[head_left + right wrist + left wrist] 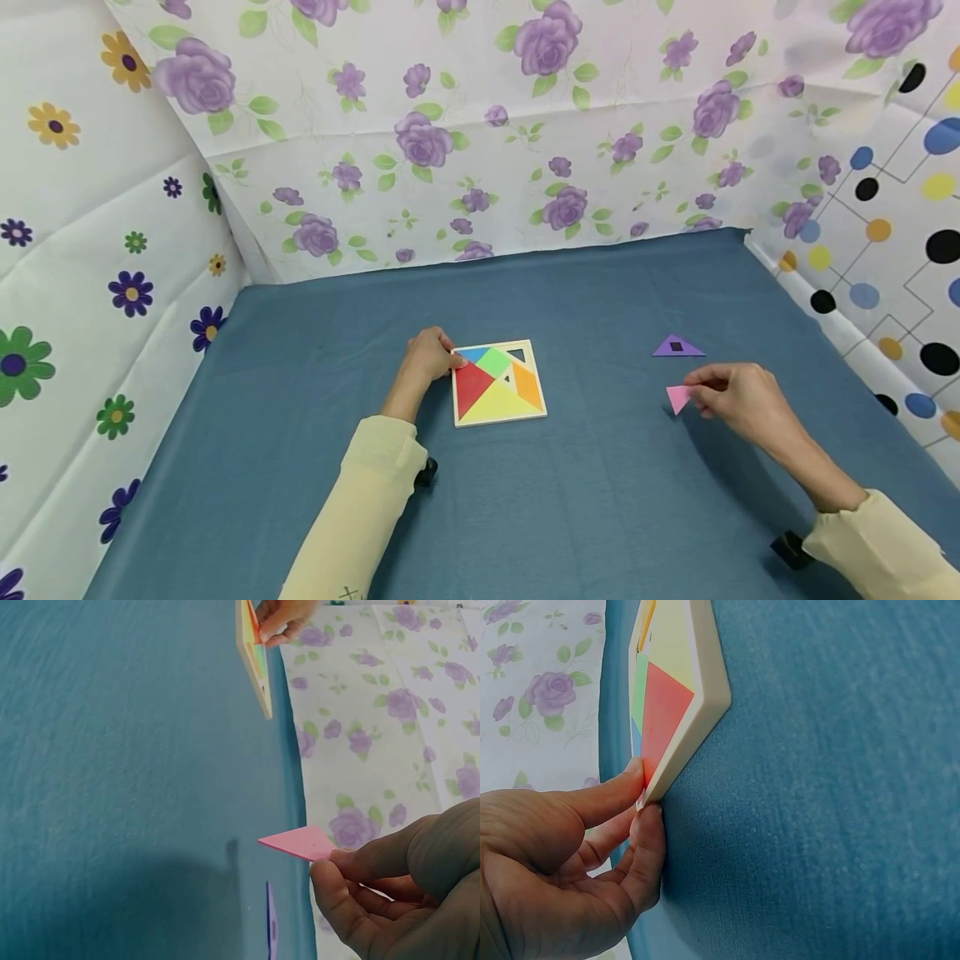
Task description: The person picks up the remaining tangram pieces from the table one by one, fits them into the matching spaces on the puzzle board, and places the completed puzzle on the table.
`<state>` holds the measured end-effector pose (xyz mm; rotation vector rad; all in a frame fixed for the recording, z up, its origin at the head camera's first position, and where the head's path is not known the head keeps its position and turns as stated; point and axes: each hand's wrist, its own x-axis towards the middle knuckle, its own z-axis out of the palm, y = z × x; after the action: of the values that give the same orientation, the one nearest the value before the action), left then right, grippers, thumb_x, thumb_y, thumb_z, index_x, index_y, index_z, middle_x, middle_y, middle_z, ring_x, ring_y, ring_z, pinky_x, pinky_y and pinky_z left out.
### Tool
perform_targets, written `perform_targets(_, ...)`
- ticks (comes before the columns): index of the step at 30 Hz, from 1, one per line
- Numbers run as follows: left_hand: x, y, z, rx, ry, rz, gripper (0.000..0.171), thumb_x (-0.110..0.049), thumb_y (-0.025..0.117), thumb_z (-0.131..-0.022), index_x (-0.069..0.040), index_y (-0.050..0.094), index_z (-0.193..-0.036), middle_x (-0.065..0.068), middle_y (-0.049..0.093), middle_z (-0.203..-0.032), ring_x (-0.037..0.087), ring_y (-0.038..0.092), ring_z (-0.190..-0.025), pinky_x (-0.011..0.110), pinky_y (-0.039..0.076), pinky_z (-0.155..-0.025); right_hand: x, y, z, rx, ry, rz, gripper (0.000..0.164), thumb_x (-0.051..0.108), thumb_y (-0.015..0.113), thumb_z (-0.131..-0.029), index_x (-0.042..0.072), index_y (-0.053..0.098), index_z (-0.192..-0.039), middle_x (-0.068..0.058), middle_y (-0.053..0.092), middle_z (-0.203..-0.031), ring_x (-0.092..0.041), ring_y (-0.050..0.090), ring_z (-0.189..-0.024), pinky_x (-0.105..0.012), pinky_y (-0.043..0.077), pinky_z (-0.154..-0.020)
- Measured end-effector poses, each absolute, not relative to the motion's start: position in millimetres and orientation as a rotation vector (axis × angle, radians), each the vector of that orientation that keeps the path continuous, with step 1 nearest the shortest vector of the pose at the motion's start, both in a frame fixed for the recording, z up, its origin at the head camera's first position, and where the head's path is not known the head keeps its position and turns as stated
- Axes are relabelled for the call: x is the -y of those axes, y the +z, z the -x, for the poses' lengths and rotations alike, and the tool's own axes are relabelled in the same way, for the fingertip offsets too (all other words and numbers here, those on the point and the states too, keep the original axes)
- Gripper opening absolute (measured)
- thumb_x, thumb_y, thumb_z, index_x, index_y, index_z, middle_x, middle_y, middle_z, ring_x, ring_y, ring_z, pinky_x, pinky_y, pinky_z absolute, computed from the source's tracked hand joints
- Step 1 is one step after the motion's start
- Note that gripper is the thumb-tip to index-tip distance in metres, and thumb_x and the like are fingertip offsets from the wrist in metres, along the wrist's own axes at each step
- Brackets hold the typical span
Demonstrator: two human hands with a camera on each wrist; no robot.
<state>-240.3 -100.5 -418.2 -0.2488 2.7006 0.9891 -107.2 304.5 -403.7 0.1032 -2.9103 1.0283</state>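
A square tangram tray (536, 379) with a pale wooden rim lies on the blue cloth, filled with red, yellow, green, blue and orange pieces. Two dark gaps show in it, one at the upper right corner and a small one near the middle. My left hand (429, 354) pinches the tray's upper left corner, thumb on top and fingers at its side. To the right, my right hand (738, 398) pinches a pink triangle (300, 842) by one corner, raised above the cloth. Just beyond it a purple triangle (663, 348) with a dark mark lies flat.
Blue cloth (585, 517) covers the table. A rose-printed sheet (480, 142) stands along the back, a daisy-printed one (82, 250) on the left and a dotted one (900, 275) on the right. Dark bands (426, 473) show at both wrists.
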Motion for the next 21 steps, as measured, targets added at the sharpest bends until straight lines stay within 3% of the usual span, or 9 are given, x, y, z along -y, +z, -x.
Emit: perform_targets(21, 102, -416, 240, -2.686, 0.989, 0.232, 0.028, -0.017, 0.081, -0.091, -0.003, 0.064, -0.108, 0.016, 0.059, -0.105, 0.028, 0.054, -0.108, 0.035, 0.052, -0.077, -288, -383, 112, 2.837, 1.005, -0.285, 0.012, 0.001, 0.07, -0.098, 0.0, 0.078, -0.106, -0.003, 0.073, -0.079, -0.013, 0.066, -0.066, -0.026, 0.047, -0.055)
